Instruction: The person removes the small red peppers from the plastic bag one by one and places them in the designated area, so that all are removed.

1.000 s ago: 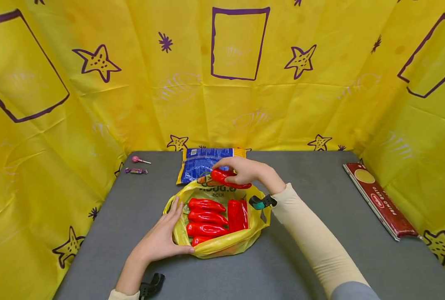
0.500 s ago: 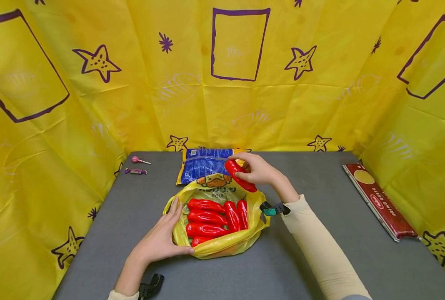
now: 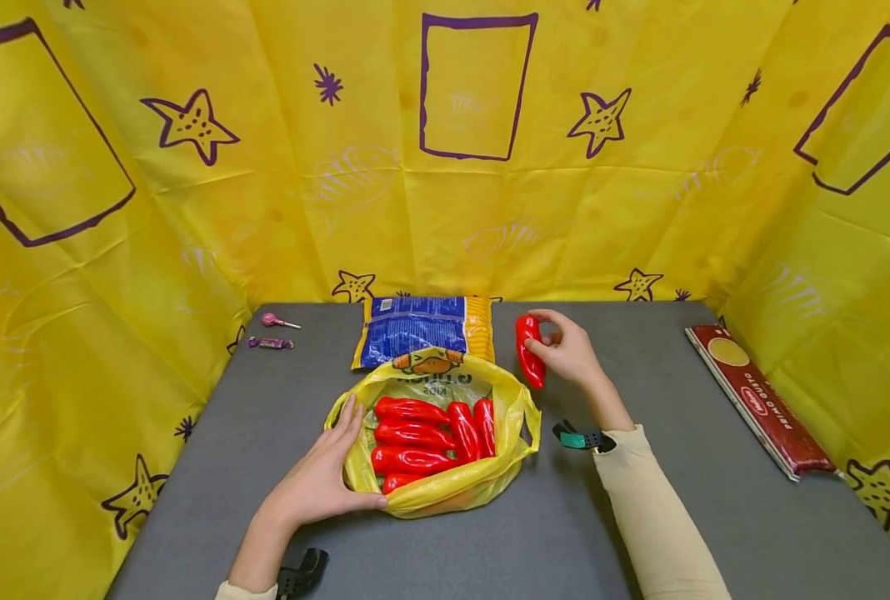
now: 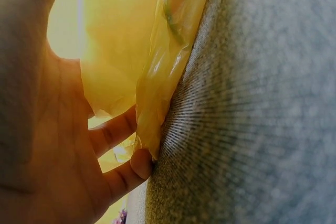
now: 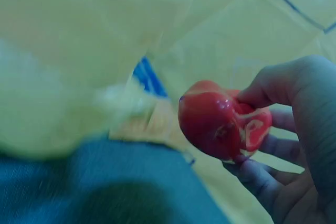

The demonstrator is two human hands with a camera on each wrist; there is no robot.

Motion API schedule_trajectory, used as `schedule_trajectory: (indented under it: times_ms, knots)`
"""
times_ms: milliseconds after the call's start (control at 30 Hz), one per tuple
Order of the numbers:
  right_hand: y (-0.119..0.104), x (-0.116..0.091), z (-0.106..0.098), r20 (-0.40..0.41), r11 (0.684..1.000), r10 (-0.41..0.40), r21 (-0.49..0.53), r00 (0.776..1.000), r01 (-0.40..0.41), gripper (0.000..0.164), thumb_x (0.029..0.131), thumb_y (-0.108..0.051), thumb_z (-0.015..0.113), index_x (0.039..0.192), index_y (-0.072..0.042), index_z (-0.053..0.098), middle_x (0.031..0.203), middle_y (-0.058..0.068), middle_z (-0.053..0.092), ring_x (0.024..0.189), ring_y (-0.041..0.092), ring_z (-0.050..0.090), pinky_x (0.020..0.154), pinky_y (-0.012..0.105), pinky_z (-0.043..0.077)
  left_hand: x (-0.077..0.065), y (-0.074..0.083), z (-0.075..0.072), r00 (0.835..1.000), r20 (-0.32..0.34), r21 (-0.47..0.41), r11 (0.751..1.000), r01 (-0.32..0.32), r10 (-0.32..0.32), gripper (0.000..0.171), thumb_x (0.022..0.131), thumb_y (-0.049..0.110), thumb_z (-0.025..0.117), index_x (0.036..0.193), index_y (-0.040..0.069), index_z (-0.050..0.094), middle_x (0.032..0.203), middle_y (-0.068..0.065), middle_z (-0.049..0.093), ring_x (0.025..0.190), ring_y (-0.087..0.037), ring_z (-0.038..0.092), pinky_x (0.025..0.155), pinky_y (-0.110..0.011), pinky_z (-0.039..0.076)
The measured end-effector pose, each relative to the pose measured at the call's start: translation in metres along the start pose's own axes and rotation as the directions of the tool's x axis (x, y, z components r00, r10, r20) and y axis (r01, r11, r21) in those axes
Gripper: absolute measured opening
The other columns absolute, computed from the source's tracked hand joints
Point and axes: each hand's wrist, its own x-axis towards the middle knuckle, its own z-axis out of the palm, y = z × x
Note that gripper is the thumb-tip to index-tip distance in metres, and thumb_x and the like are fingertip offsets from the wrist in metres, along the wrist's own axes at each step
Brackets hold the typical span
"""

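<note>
My right hand [image 3: 571,352] holds a glossy, long red pepper [image 3: 531,350] upright between thumb and fingers, to the right of the bag. The right wrist view shows the pepper's [image 5: 215,119] rounded end, with the thumb on top and fingers beneath. My left hand [image 3: 321,475] rests spread along the left side of a yellow plastic bag [image 3: 452,500], thumb at its near rim. In the left wrist view its fingers touch the bag's thin wall [image 4: 152,93]. Inside the wide bag lie several red peppers [image 3: 415,434], some sideways, others pointing away.
Behind the bag lies a blue and yellow packet [image 3: 415,327]. A pink lollipop [image 3: 271,319] and a purple wrapped candy [image 3: 271,342] are at the back left of the grey table [image 3: 190,517]. Along the right edge lies a long dark red packet [image 3: 760,400]. Yellow curtains [image 3: 475,225] surround the table.
My right hand has carried the red pepper rightward from over the bag to beside it, turning it from sideways to upright. The left hand has stayed at the bag.
</note>
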Motion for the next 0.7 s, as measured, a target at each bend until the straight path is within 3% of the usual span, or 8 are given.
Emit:
schedule_trajectory:
  times_ms: [167,333,567,700]
  knots:
    - [0.031,-0.006,0.005,-0.034,0.995,0.078,-0.057,0.996,-0.080,0.051,0.093,-0.017,0.076,0.142,-0.006,0.063,0.135,0.020,0.064,0.087,0.028,0.061,0.062,0.025,0.053,0.000,0.000,0.000,1.000,0.002,-0.001,1.000,0.004,-0.004,0.141,0.067,0.084,0.080,0.170,0.008,0.018,0.180,-0.005,-0.001,0.158,-0.045,0.026,0.115,-0.070,0.038]
    - [0.055,-0.007,0.013,-0.046,0.989,0.107,-0.102,0.993,-0.111,0.052,0.092,-0.019,0.076,0.141,-0.005,0.064,0.133,0.021,0.065,0.089,0.029,0.061,0.064,0.027,0.052,0.000,-0.001,0.000,1.000,0.001,-0.004,1.000,0.003,-0.003,0.142,0.067,0.084,0.079,0.170,0.009,0.018,0.180,-0.005,0.000,0.158,-0.046,0.024,0.116,-0.070,0.037]
    - [0.064,-0.007,0.020,-0.025,0.991,0.100,-0.081,0.995,-0.102,0.051,0.094,-0.021,0.077,0.141,-0.005,0.065,0.132,0.022,0.066,0.088,0.029,0.061,0.065,0.027,0.050,-0.001,0.001,0.001,1.000,0.002,-0.017,1.000,-0.002,0.002,0.143,0.066,0.085,0.079,0.170,0.009,0.018,0.180,-0.003,-0.001,0.157,-0.047,0.026,0.116,-0.070,0.037]
    - [0.066,-0.006,0.023,-0.028,0.993,0.094,-0.065,0.995,-0.095,0.049,0.094,-0.021,0.078,0.140,-0.007,0.067,0.113,0.020,0.069,0.084,0.026,0.058,0.065,0.027,0.045,-0.001,0.001,0.000,1.000,-0.001,-0.009,1.000,-0.003,0.003,0.142,0.067,0.086,0.079,0.170,0.009,0.018,0.180,-0.004,-0.001,0.157,-0.047,0.027,0.116,-0.070,0.038]
